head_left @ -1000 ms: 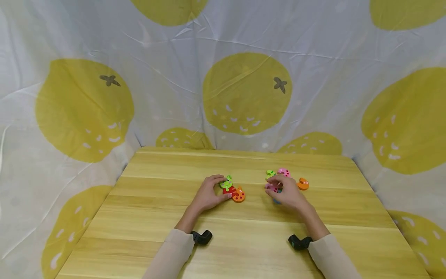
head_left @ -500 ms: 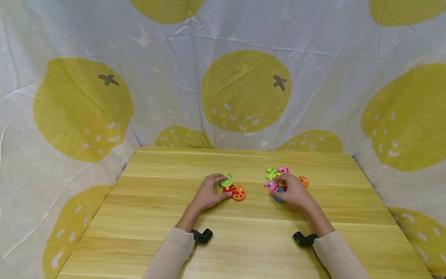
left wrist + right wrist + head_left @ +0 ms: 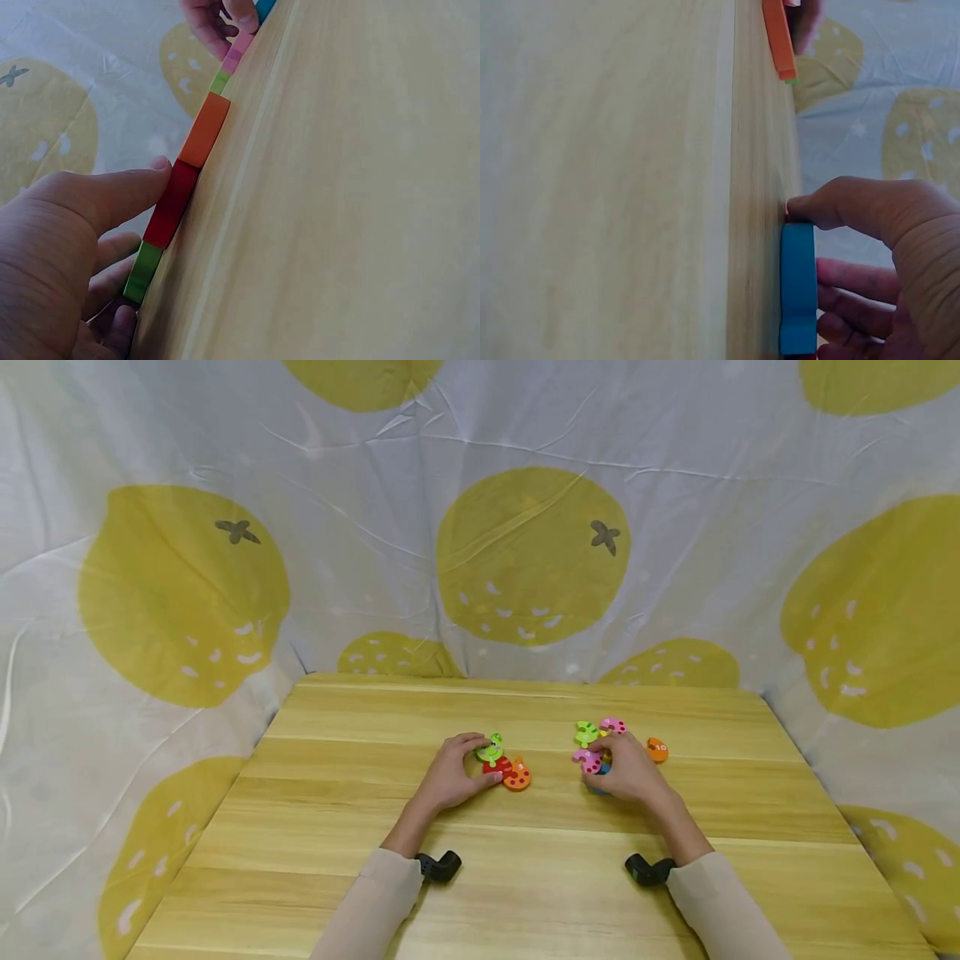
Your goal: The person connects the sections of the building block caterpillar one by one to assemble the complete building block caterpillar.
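In the head view my left hand [image 3: 450,774] curls round joined caterpillar puzzle pieces on the table. Its thumb is against the red piece [image 3: 174,202], its fingers by the green smiling head piece [image 3: 491,750]. An orange piece [image 3: 517,775] fits onto the red one's right side. My right hand [image 3: 632,770] bends over a cluster of loose pieces, thumb and index finger at either side of a pink dotted piece [image 3: 587,760]. A blue piece [image 3: 799,289] lies under that hand, close to the thumb; the hand partly hides it and a yellow piece.
Behind the right hand lie a green striped piece [image 3: 586,734] and another pink piece [image 3: 613,725]. An orange piece marked 10 [image 3: 657,749] is to its right. The wooden table [image 3: 540,893] ends at a lemon-print curtain [image 3: 525,435].
My right hand first drew back slightly to the right, then came in to the pink dotted piece, covering more of the blue one. The left hand has stayed on the joined pieces.
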The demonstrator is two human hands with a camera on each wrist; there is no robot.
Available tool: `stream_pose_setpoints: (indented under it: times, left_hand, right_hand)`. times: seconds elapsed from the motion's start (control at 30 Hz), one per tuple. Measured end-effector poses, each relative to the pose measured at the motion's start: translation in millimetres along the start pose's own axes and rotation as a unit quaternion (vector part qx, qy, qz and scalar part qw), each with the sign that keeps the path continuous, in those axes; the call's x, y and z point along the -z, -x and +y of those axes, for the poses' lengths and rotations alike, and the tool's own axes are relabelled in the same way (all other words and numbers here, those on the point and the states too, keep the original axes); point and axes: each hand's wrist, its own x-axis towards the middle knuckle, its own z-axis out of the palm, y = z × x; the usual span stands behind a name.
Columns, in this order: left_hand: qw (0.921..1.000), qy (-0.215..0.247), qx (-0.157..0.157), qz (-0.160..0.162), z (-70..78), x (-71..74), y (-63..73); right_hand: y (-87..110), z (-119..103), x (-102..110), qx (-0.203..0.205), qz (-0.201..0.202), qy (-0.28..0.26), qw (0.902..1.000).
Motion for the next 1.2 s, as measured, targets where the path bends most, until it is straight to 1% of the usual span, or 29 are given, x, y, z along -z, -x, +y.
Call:
stream_pose_setpoints:
  times: [0.1,0.23,0.37,0.5,0.63,0.83,1.0,1.2]
  left_hand:
    - [1.0000,-0.004,-0.001,0.000,-0.7,-0.1,0.1]
    - [1.0000,-0.002,-0.003,0.002,-1.4,-0.3,-0.1]
    - [0.9999,0.005,-0.006,0.010,-1.1,-0.7,-0.7]
    - [0.9999,0.004,-0.003,0.010,-1.1,-1.3,-0.8]
    - [1.0000,0.003,0.000,0.008,-2.0,-2.0,-0.6]
    - [1.0000,0.001,0.001,0.009,-1.5,0.0,0.5]
    - [1.0000,-0.001,-0.007,-0.006,-0.2,2.0,0.5]
    - [0.9993,0.003,-0.021,-0.030,0.3,3.2,0.4]
  right_hand:
    - [-1.1,1,-1,0.004,0.003,0.001,1.0000]
    - [-1.6,3,-2,-0.001,0.011,-0.010,0.9999]
    - [-1.5,4,-2,0.000,0.013,-0.027,0.9996]
    - [-1.3,1,-2,0.007,0.012,-0.049,0.9987]
    - [-3.0,-5,-2,0.027,0.020,-0.060,0.9976]
    - [-7.7,-14,-5,0.053,0.015,-0.072,0.9959]
    - [-14.5,-22,-10,0.074,0.008,-0.071,0.9947]
    - [-24.0,-35,-19,0.096,-0.013,-0.099,0.9904]
